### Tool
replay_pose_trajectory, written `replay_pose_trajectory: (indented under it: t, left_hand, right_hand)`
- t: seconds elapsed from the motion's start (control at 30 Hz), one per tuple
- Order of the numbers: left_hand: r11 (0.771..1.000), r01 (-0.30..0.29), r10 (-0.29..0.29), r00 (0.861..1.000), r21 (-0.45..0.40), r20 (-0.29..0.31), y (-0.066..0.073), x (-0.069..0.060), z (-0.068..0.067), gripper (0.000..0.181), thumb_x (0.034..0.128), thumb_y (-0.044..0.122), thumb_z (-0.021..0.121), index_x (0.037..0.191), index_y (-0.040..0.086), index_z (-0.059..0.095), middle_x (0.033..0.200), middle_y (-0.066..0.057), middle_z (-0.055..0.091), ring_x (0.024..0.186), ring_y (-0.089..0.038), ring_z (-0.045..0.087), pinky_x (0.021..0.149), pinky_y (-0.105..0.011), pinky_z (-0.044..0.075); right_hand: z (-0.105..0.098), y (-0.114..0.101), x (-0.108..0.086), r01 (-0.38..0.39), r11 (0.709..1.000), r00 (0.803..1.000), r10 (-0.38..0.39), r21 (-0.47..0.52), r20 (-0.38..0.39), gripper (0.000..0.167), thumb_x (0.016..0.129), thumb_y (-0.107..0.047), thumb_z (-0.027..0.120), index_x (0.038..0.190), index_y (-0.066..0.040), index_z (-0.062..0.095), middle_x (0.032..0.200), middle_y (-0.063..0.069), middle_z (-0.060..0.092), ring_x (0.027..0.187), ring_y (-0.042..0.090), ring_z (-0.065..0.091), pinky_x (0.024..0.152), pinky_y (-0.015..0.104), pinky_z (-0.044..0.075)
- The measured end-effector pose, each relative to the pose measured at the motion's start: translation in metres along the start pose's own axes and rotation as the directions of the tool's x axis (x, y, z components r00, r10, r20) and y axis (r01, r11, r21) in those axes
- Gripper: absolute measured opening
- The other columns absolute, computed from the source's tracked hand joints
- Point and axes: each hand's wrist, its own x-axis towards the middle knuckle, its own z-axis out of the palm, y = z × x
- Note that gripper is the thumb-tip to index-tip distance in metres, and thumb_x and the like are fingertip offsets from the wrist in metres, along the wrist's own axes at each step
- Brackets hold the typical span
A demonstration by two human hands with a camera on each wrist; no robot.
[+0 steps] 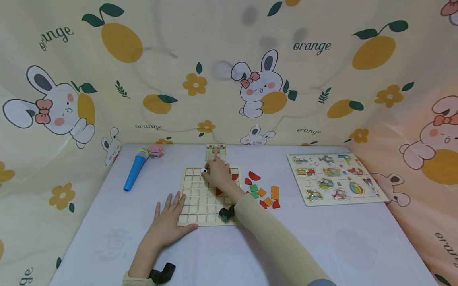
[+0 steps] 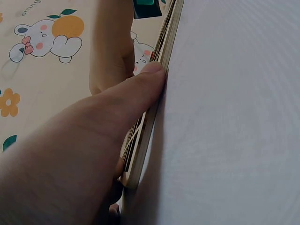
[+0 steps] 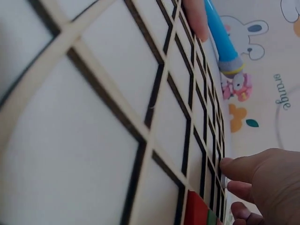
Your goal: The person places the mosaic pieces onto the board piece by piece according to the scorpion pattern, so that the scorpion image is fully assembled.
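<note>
Across a wooden grid board (image 1: 195,202) on the white-covered table, my two hands are at work. My left hand (image 1: 166,220) lies spread at the board's left near corner, its thumb on the near edge, as the left wrist view also shows. At the far edge, my right hand (image 1: 219,174) pinches a small round white piece with a black dot (image 1: 204,171) between thumb and finger, low over the grid. Red pieces (image 1: 234,177) sit on the board beside and partly under this hand. Just beyond the fingertips lies a small pattern card (image 1: 222,153).
Loose red, green (image 1: 253,188) and orange (image 1: 274,192) pieces lie right of the board. A picture puzzle board (image 1: 332,178) is farther right. A blue toy microphone (image 1: 134,172) and a pink toy (image 1: 156,151) lie at the back left. Printed cloth hangs behind the table.
</note>
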Motion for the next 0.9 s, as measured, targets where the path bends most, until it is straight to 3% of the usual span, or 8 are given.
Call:
replay_pose_trajectory:
  t: [0.1,0.3,0.47,0.57,0.7,0.9]
  left_hand:
    - [1.000,0.000,0.000,1.000,-0.001,0.002,0.000,0.000,0.000,0.117,0.0869,0.076,0.068,0.168,0.005,0.024,0.176,-0.017,0.018,0.162,-0.047,0.006,0.124,-0.076,0.001]
    - [1.000,0.000,0.000,1.000,-0.001,-0.001,-0.001,0.000,0.001,0.117,0.0863,0.076,0.069,0.168,0.005,0.024,0.176,-0.017,0.018,0.162,-0.048,0.006,0.124,-0.075,0.001]
    - [1.000,0.001,-0.001,1.000,0.006,0.005,-0.002,0.001,0.001,0.117,0.0867,0.076,0.068,0.168,0.005,0.023,0.176,-0.017,0.017,0.162,-0.047,0.006,0.124,-0.075,0.001]
    - [1.000,-0.002,0.002,1.000,0.001,-0.001,-0.002,0.002,0.002,0.117,0.0864,0.076,0.068,0.168,0.004,0.024,0.176,-0.017,0.018,0.162,-0.047,0.007,0.124,-0.076,0.001]
    - [1.000,-0.003,0.003,1.000,-0.004,-0.019,-0.001,0.001,0.004,0.118,0.0849,0.075,0.070,0.168,0.004,0.026,0.175,-0.018,0.020,0.162,-0.048,0.009,0.124,-0.075,0.002]
    - [1.000,0.013,-0.013,1.000,-0.001,-0.022,-0.002,0.002,0.006,0.119,0.0837,0.076,0.071,0.168,0.005,0.026,0.176,-0.017,0.019,0.163,-0.047,0.007,0.125,-0.075,0.001]
  right_hand:
    - [-0.001,-0.001,0.000,-0.005,1.000,1.000,0.005,0.012,0.008,0.022,0.101,-0.033,0.074,0.113,-0.015,0.078,0.131,0.011,0.069,0.127,0.032,0.061,0.089,0.046,0.044]
    - [0.001,0.000,0.001,-0.017,1.000,1.000,0.017,0.006,0.005,0.021,0.103,-0.033,0.071,0.114,-0.017,0.078,0.123,0.008,0.068,0.114,0.029,0.063,0.082,0.041,0.040]
    - [0.002,0.001,0.003,-0.032,0.999,0.999,0.032,0.018,0.018,0.022,0.103,-0.035,0.071,0.115,-0.017,0.078,0.131,0.010,0.067,0.122,0.032,0.062,0.088,0.046,0.044]
    - [-0.003,0.003,0.002,-0.035,0.996,0.999,0.033,0.077,0.026,0.024,0.102,-0.032,0.072,0.119,-0.015,0.077,0.138,0.013,0.066,0.132,0.034,0.059,0.099,0.055,0.046]
    - [-0.015,0.013,-0.004,-0.049,0.978,0.999,0.053,0.201,-0.015,0.026,0.103,-0.026,0.069,0.123,-0.010,0.075,0.133,0.017,0.067,0.125,0.035,0.061,0.102,0.064,0.044]
    - [-0.034,0.039,-0.025,-0.088,0.953,0.989,0.118,0.289,-0.087,0.029,0.103,-0.025,0.068,0.124,-0.005,0.074,0.119,0.016,0.065,0.111,0.030,0.061,0.096,0.060,0.041]
